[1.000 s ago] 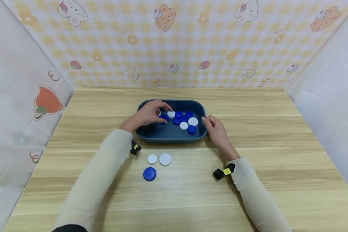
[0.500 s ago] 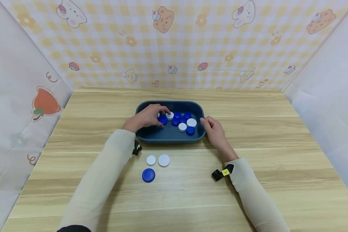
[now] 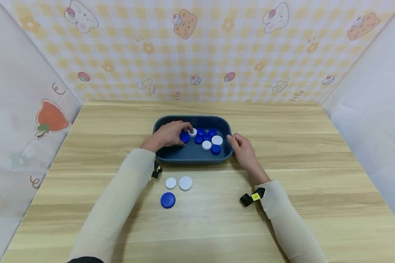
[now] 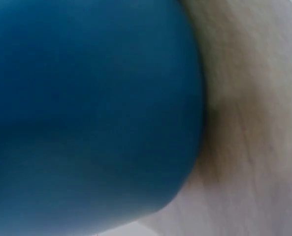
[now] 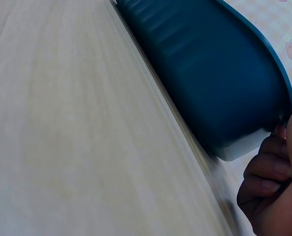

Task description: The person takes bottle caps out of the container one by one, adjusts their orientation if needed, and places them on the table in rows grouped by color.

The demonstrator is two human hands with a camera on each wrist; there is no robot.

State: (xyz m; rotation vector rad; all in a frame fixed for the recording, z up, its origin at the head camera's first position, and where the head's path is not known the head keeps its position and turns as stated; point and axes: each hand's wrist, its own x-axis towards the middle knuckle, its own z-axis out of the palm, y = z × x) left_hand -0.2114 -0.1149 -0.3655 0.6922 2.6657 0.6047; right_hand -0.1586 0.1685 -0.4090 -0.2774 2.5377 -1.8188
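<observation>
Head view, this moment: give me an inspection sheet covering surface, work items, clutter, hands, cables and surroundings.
Surface: light wooden table, bare grain showing.
Work items: dark blue oval plastic tray holding round blue and white bottle caps; two white caps and one blue cap lie on the table in front of it.
Clutter: nothing seen.
Hands: left hand reaches into the tray, fingers on a blue cap in the tray; whether it grips the cap cannot be told. Right hand rests at the tray's right end, fingers curled by the rim.
Cables: nothing seen; black wrist straps only.
Surroundings: yellow checked cartoon-print backdrop, pale side panels.
</observation>
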